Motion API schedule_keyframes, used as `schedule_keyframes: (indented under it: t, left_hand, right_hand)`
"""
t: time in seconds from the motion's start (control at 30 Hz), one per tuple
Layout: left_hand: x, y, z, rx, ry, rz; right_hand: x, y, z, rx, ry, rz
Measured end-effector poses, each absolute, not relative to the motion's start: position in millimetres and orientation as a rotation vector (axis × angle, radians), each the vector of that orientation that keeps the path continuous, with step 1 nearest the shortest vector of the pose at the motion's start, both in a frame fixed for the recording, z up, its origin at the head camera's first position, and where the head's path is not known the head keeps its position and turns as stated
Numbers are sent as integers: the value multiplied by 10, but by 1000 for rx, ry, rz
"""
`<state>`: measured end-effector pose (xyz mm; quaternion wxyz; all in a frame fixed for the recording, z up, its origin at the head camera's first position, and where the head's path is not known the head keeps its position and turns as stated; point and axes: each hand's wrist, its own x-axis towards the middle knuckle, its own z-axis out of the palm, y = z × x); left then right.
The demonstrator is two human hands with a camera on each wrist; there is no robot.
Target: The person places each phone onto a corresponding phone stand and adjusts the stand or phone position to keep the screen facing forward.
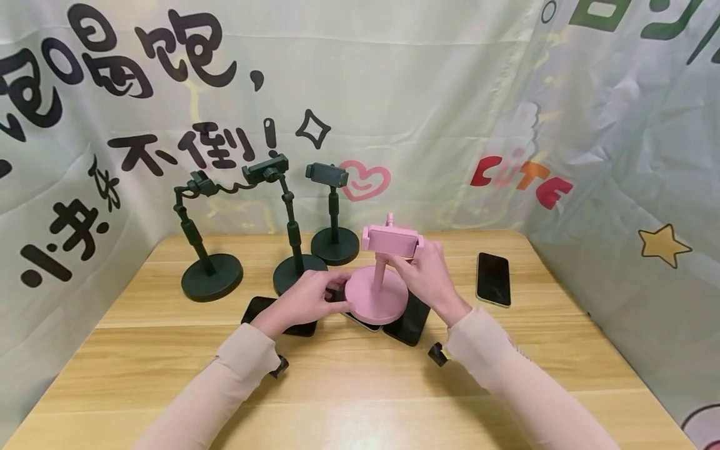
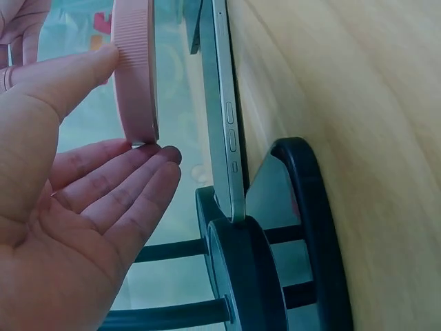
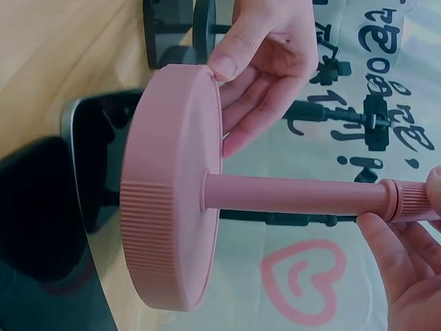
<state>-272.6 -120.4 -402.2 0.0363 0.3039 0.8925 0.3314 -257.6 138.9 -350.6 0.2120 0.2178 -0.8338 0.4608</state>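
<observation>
A pink phone stand [image 1: 377, 300] with a round base and a clamp on top is held between both hands at mid-table. My right hand [image 1: 432, 278] grips its pole just under the clamp. The left hand [image 1: 312, 295] pinches the edge of the base, thumb on the ribbed rim [image 2: 134, 69] and fingers on the other side. In the left wrist view, the base is apart from the phone [image 2: 231, 131] below it. Two dark phones lie under or beside the base, one partly hidden, the other a black phone [image 1: 413, 322]. Another black phone [image 1: 306, 329] lies under my left wrist.
Black phone stands are at the back: one at left [image 1: 210, 284], one in the middle [image 1: 292, 234], and one farther back [image 1: 334, 250]. A separate phone [image 1: 493, 279] lies at the right. A printed cloth [image 1: 427, 125] hangs behind the wooden table [image 1: 349, 400].
</observation>
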Motion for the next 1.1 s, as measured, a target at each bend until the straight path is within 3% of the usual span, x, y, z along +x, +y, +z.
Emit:
schedule_keyframes:
  t: [1.1]
  left_hand:
    - [-2172, -1441, -4119, 962, 2697, 934]
  right_hand:
    - [-2055, 1218, -3688, 861, -2277, 1282]
